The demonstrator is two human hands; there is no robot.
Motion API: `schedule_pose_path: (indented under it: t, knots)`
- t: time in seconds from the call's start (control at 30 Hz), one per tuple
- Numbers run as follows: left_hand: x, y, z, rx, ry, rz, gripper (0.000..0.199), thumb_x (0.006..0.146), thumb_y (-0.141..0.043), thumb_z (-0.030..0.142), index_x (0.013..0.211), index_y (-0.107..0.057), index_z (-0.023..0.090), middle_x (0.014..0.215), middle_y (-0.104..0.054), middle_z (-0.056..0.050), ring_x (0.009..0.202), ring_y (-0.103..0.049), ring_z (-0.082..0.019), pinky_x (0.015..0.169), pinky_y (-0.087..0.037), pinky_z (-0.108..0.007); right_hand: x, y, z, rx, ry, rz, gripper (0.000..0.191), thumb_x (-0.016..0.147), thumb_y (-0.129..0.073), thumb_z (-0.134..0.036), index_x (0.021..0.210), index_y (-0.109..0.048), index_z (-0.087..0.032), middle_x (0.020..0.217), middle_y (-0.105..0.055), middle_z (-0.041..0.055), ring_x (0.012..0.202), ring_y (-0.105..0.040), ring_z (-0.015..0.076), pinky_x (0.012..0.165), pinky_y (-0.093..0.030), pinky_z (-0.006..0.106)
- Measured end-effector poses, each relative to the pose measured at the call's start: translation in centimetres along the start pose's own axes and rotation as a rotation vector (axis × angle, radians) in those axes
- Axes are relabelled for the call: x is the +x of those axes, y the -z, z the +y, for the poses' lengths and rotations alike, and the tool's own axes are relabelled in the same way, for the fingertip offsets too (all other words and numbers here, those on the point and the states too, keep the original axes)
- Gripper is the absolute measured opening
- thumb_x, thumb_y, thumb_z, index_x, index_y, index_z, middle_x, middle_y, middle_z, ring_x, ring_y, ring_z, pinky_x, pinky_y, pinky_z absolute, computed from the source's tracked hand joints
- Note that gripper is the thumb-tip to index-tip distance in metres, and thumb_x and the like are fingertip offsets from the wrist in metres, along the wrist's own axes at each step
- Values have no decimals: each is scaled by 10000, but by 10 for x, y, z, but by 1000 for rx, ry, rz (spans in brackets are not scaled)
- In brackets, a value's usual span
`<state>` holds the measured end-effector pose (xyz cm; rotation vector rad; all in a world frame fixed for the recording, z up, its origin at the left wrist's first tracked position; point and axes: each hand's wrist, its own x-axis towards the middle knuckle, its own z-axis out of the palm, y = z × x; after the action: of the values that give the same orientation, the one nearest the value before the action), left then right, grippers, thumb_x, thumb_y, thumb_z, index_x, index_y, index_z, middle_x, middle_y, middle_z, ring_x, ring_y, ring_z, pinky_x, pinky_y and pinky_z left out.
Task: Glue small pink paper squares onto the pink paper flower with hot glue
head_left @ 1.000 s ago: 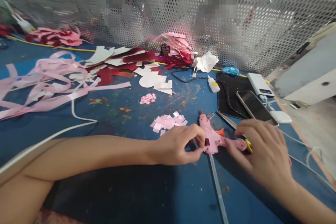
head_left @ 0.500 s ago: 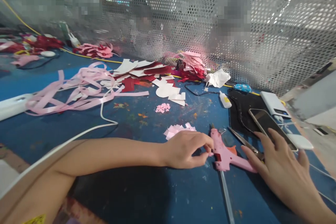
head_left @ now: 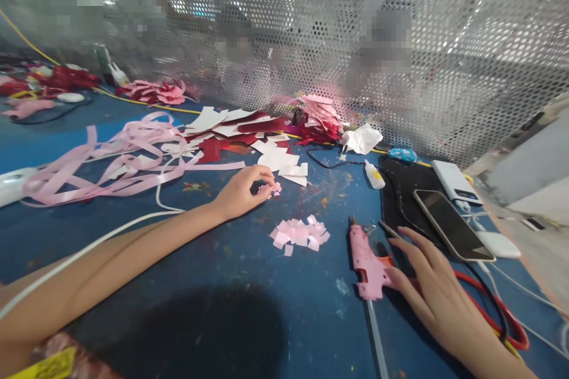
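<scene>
My left hand (head_left: 244,189) is over a little pile of tiny pink folded pieces (head_left: 276,189), its thumb and fingertips pinched together at the pile's edge. Whatever is between those fingertips blends with the pile. Nearer to me lie several flat pink ribbon squares (head_left: 300,233) in a loose heap. My right hand (head_left: 438,287) has its fingers stretched out, its thumb by the handle of a pink glue gun (head_left: 368,263) that lies on its side with a clear glue stick (head_left: 377,331) out of its back. Scissors (head_left: 388,228) are mostly hidden under the right fingers.
Tangled pink ribbon (head_left: 133,154) and a white cord (head_left: 164,201) lie at left. White and red scraps (head_left: 240,124) are along the perforated metal screen (head_left: 311,23). A glue bottle (head_left: 374,175), phone (head_left: 453,224) and power bank (head_left: 456,182) stand at right on the blue table (head_left: 213,308).
My left hand has moved from beside the glue gun, where it pinched a small pink piece, away and leftward to the small pile. The right hand stays by the glue gun's handle; the view shifted slightly.
</scene>
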<state>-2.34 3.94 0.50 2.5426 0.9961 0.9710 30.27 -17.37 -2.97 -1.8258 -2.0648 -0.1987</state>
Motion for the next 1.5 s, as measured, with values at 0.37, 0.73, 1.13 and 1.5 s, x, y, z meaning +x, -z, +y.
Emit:
schedule_pose_path:
  t: [0.37,0.73,1.13,1.5]
  knots:
    - [5,-4,-2,44,39,-38,218,823,-512,208,1032,-569,192,911,-734,-29,917,-675,-186,893,-487,-365,-1,-2,0,31,5,-25,396,916,-427,-438,1237,-469,-210,1350,-463,128,1216,-495,270,956,-472,450]
    - [10,-4,-4,84,-119,-357,354,910,-484,339,1239,-571,239,1345,-559,-47,1318,-431,-230,1094,-355,-446,7,15,22,-401,-373,43,661,896,-227,-622,1260,-485,-134,1347,-448,227,1157,-526,414,950,-345,673]
    - [11,-10,-17,92,-126,-415,323,937,-429,369,1083,-675,219,1216,-652,-46,1184,-561,-191,1048,-429,-391,6,-1,28,-378,-313,81,701,895,-155,-647,1254,-497,-152,1413,-401,194,1286,-419,372,1033,-284,612]
    - [11,-10,-17,147,-171,-380,311,942,-434,359,1106,-660,223,1238,-628,-58,1173,-558,-210,1016,-451,-415,5,-1,32,-396,-296,79,654,897,-219,-641,1236,-495,-154,1366,-447,209,1219,-484,378,970,-342,636]
